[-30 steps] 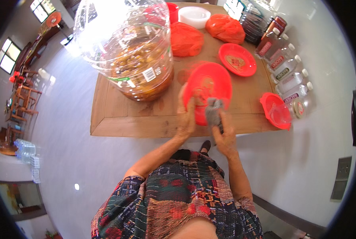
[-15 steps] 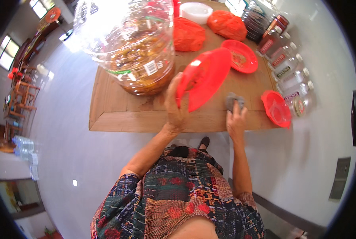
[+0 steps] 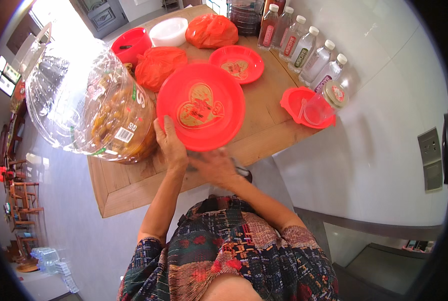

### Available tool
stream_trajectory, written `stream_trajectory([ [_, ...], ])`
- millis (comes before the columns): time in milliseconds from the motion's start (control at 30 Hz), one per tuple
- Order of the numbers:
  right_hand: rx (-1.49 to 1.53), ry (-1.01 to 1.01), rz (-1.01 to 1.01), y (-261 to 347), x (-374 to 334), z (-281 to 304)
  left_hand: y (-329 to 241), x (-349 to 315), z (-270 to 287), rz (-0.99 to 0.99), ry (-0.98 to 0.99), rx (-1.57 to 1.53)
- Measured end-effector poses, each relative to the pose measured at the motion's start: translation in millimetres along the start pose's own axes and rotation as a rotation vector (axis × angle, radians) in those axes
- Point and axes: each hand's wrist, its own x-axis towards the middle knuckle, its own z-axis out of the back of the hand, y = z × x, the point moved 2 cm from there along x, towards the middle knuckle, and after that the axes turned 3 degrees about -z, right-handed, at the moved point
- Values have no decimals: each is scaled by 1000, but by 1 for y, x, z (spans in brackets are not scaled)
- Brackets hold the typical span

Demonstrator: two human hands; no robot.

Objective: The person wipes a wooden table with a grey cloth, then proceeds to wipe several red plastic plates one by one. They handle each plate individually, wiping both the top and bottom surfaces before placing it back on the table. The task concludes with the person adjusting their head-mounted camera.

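Note:
My left hand (image 3: 171,145) grips the left rim of a red plate (image 3: 221,118), thumb on its upper face. The plate is raised over the table's front edge, tilted so its gold heart pattern shows. Below it, my right hand (image 3: 215,166) is low at the table edge, blurred by motion. A grey cloth (image 3: 191,159) shows as a smear at its fingers, partly hidden. Left of my left hand, a large clear plastic jar (image 3: 101,108) holds yellow-brown contents in liquid. A second red plate (image 3: 254,67) lies flat behind the held one.
On the wooden table (image 3: 271,128) stand a red bowl (image 3: 142,42), a white bowl (image 3: 168,32) and orange-red plastic bags (image 3: 212,31). Several clear bottles (image 3: 304,50) line the wall side. A clear jar (image 3: 324,105) rests by a red dish (image 3: 291,100) at the right corner.
The view has turned right. My left hand has tipped the plate from steeply slanted to face-up. My right hand has swept left with the grey cloth, from the table's right side to beneath the plate.

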Motion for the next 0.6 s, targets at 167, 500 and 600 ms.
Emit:
stream_trajectory([
  [167,-276,-130,-343,-104,-22,38,32,29,-50,176,-11,-43],
  [500,261,3,-368,-105,-29,69,115,126,-130,106,23,530],
  [600,314,-210,-520,-136,-27,55,117,133,-151,64,7,606],
])
